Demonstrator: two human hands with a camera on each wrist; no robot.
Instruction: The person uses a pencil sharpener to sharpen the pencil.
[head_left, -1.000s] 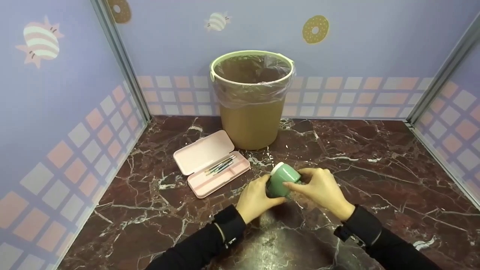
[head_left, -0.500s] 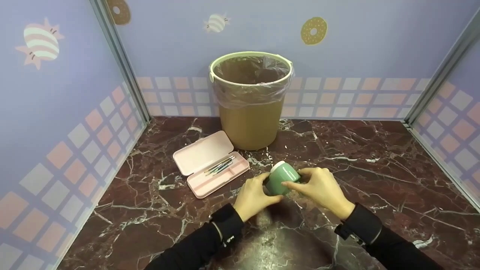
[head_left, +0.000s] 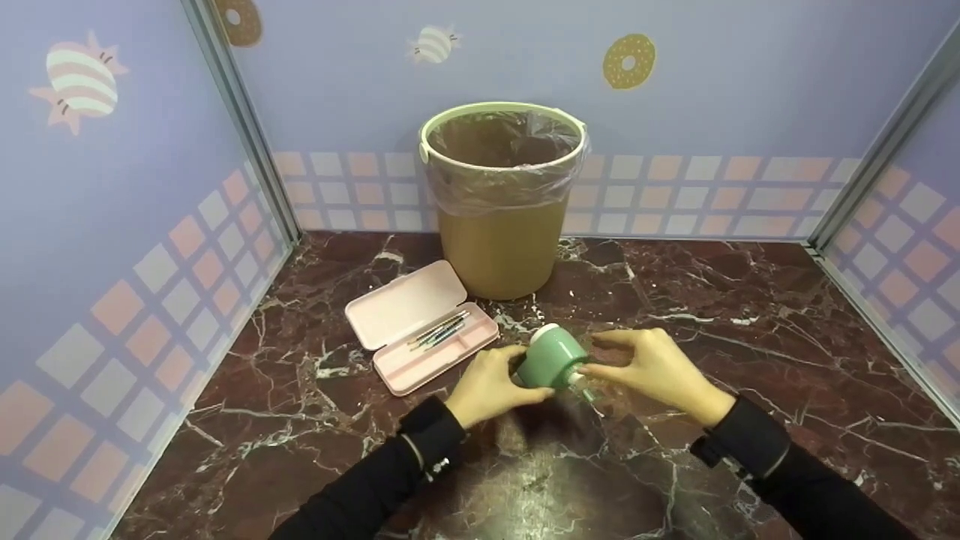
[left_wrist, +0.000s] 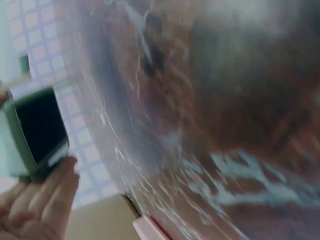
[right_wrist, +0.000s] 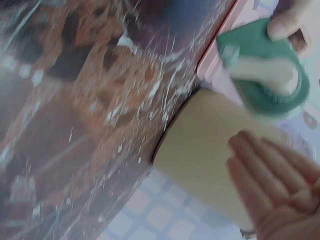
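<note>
A green crank pencil sharpener (head_left: 553,357) with a white end is held tilted above the table. My left hand (head_left: 486,388) grips its body between thumb and fingers. In the right wrist view the white crank arm (right_wrist: 260,71) shows on the face toward my right hand. That hand (head_left: 660,369) is beside the crank with thumb and fingers apart, and its fingers (right_wrist: 270,170) look straight and clear of the sharpener. A dark panel (left_wrist: 42,124) on the sharpener appears in the left wrist view.
A pink pencil case (head_left: 405,379) lies unfolded to the left, several pencils (head_left: 442,331) inside. Behind it stands a brown bin (head_left: 501,251) with a plastic liner. Patterned panels (head_left: 712,112) wall in the marbled table (head_left: 750,300).
My right hand has let go of the sharpener and drawn off to the right. The left hand has carried the sharpener slightly left, and the crank has come into sight.
</note>
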